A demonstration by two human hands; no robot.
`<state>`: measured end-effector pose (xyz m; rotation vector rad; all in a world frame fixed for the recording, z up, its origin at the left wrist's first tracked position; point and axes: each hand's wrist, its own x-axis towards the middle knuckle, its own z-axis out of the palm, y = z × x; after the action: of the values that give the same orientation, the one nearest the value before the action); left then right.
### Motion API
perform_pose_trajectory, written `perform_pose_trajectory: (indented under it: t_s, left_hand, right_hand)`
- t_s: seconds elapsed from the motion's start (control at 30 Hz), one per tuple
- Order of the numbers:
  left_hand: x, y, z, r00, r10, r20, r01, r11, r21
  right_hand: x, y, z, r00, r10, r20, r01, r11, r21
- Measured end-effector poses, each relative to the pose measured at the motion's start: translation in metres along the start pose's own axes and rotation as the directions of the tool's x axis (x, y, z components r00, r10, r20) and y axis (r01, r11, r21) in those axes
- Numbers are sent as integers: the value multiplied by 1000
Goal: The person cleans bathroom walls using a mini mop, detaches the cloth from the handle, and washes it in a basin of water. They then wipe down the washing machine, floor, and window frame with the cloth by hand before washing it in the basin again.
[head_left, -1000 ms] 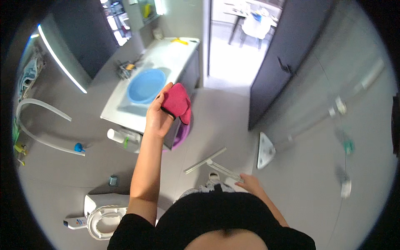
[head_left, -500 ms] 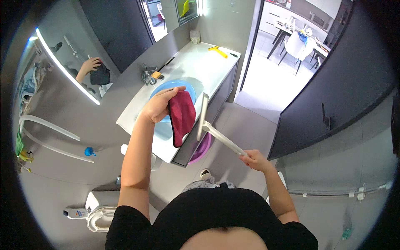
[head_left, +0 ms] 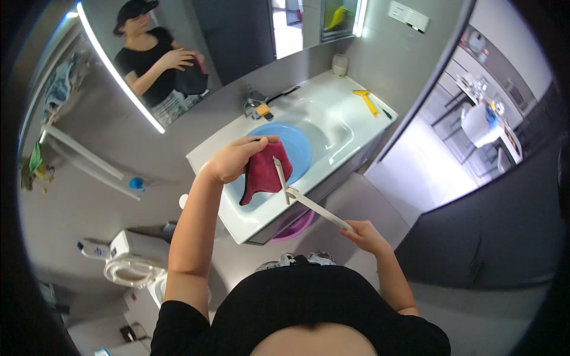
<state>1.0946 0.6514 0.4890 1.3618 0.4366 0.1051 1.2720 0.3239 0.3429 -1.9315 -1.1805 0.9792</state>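
Observation:
My left hand (head_left: pixel 230 161) pinches a dark red cloth (head_left: pixel 261 178) with black edging along its top, fingers laid over it. The cloth hangs in front of a blue basin (head_left: pixel 291 145) that sits in the white sink (head_left: pixel 333 139); the mirror shows its other face as black. My right hand (head_left: pixel 366 236) is closed round the handle end of a white T-shaped wiper (head_left: pixel 320 209). The wiper's narrow head bar crosses in front of the cloth's right side. Whether bar and cloth touch, I cannot tell.
Beside the tap (head_left: pixel 252 102) lies a yellow sponge (head_left: pixel 263 110). A yellow squeegee (head_left: pixel 367 102) rests at the counter's far right. Below the counter stands a purple basin (head_left: pixel 295 228). The toilet (head_left: pixel 132 268) is at left, a dark door (head_left: pixel 469 249) at right.
The wiper's head has come left to the cloth and now overlaps it. The cloth has turned slightly in my left hand. My view has swung left, bringing my reflection into the mirror.

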Motion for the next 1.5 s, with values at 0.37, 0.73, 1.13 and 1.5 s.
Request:
perform_pose_trajectory:
  t_s: [0.37, 0.73, 1.13, 1.5]
  left_hand:
    - [-62, -1, 63, 938, 56, -342, -72, 997, -33]
    - [-246, -15, 188, 356, 442, -823, 444, 695, 565]
    - [-557, -115, 303, -613, 708, -351, 424, 670, 610]
    - [-764, -191, 378, -812, 531, -241, 471, 841, 266]
  right_hand:
    - [105, -1, -49, 889, -246, 385, 303, 948, -94]
    - [82, -73, 149, 465, -579, 670, 575, 773, 269]
    - [-134, -146, 383, -77, -871, 485, 604, 346, 718]
    - [-255, -223, 556, -362, -904, 228, 556, -13, 831]
